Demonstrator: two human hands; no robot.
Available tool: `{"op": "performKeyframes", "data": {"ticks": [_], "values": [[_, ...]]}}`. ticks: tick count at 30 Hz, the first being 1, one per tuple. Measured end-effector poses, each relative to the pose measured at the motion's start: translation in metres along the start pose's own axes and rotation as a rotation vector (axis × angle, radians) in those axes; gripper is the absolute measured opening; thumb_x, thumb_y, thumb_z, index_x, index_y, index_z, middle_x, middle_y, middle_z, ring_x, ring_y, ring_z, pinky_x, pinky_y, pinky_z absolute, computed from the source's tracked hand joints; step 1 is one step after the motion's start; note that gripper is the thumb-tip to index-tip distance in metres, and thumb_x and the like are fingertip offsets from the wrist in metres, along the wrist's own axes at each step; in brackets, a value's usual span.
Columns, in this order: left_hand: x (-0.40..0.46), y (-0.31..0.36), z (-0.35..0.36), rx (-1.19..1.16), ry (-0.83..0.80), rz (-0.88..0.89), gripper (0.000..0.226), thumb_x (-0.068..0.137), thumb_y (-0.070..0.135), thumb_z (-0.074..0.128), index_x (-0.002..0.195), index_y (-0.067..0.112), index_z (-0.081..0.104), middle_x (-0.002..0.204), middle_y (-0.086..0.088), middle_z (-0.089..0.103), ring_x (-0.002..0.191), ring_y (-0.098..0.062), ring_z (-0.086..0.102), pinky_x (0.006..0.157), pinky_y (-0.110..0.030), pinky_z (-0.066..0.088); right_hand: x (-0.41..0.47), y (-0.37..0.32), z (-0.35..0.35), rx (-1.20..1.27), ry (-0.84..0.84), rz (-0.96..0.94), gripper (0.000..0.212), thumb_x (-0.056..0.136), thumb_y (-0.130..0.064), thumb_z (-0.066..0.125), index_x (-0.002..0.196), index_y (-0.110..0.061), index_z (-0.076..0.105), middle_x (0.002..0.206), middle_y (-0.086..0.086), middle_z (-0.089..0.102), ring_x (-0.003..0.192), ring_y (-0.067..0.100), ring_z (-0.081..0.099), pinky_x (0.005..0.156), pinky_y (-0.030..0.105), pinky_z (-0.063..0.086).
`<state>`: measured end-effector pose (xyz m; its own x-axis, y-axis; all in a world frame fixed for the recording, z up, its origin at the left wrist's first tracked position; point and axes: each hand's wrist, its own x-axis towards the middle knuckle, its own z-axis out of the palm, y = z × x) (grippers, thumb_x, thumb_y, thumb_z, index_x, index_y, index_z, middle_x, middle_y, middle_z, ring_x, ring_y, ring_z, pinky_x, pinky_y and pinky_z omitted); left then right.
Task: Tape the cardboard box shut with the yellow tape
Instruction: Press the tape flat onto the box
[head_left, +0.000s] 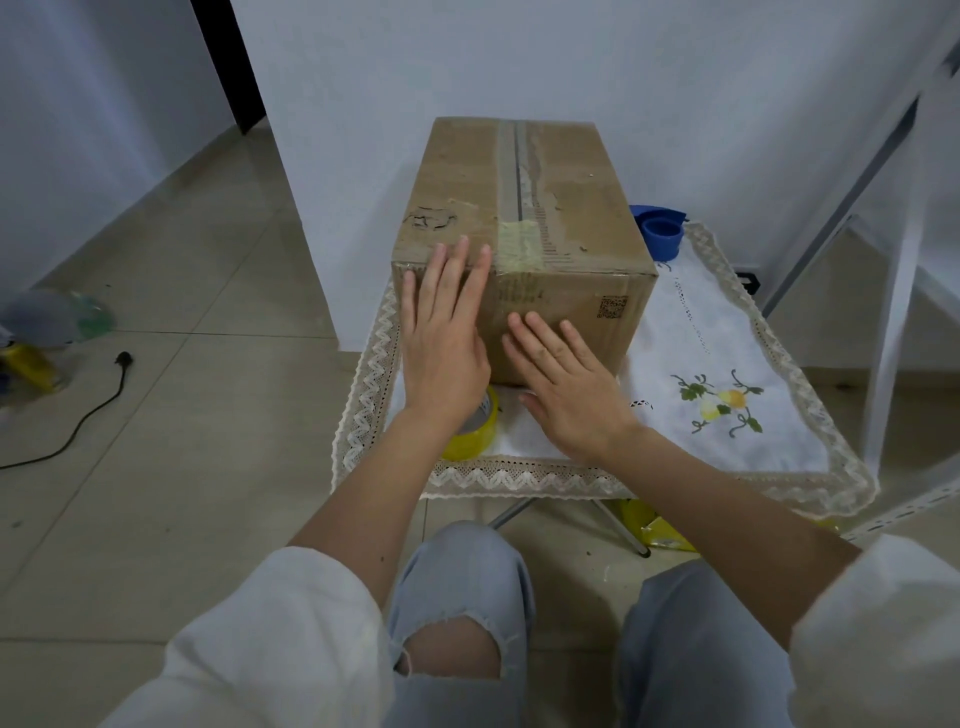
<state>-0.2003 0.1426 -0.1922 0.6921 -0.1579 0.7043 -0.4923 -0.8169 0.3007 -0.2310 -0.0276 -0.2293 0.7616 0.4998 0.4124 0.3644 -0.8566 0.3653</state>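
Both hands, left (447, 332) and right (566, 384), press flat on the stiff box (566, 218); tape roll (475, 431) looks light, easily gripped around its rim.

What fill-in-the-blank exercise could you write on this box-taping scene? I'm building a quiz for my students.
1. Both hands press flat on the near side of the ____.
2. The yellow tape roll lies on the tablecloth partly hidden under the ____ hand.
3. The cup-shaped object behind the box is ____ in colour.
4. The fingers of the right hand are ____, not curled.

Missing words: cardboard box; left; blue; straight
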Motion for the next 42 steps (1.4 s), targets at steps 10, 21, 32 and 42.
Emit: {"op": "performKeyframes", "data": {"ticks": [10,21,32,42], "values": [[0.001,0.002,-0.006,-0.060,0.031,-0.051,0.081,0.080,0.008,0.065,0.151,0.022,0.028,0.161,-0.005,0.022,0.149,-0.020,0.017,0.122,-0.044,0.010,-0.001,0.006,-0.035,0.437,0.310,0.137,0.028,0.093,-0.030,0.057,0.114,-0.013,0.066,0.110,0.007,0.066,0.104,0.027,0.060,0.084,0.043,0.050],[0.017,0.002,-0.002,-0.006,0.041,-0.258,0.072,0.074,0.067,0.064,0.136,0.034,0.050,0.153,-0.010,0.035,0.144,-0.031,0.023,0.104,-0.056,0.034,0.048,0.031,-0.044,0.231,0.337,0.556,0.061,0.081,-0.065,0.054,0.126,-0.023,0.055,0.135,0.002,0.053,0.133,0.023,0.041,0.115,0.051,0.012],[0.016,-0.009,0.007,0.074,0.076,-0.180,0.078,0.070,0.066,0.067,0.136,0.030,0.049,0.145,-0.009,0.045,0.136,-0.035,0.033,0.097,-0.052,0.037,0.046,0.032,-0.028,0.221,0.399,0.539,0.075,0.073,-0.074,0.058,0.126,-0.022,0.056,0.130,0.002,0.056,0.126,0.021,0.046,0.109,0.045,0.023],[0.014,-0.013,0.001,0.186,-0.047,-0.147,0.111,0.047,0.045,0.090,0.142,0.032,0.035,0.149,-0.010,0.038,0.139,-0.035,0.029,0.099,-0.054,0.040,0.046,0.031,-0.032,0.176,0.237,0.524,0.105,0.045,-0.066,0.079,0.133,-0.022,0.043,0.137,0.006,0.048,0.132,0.026,0.038,0.112,0.052,0.016]]}}
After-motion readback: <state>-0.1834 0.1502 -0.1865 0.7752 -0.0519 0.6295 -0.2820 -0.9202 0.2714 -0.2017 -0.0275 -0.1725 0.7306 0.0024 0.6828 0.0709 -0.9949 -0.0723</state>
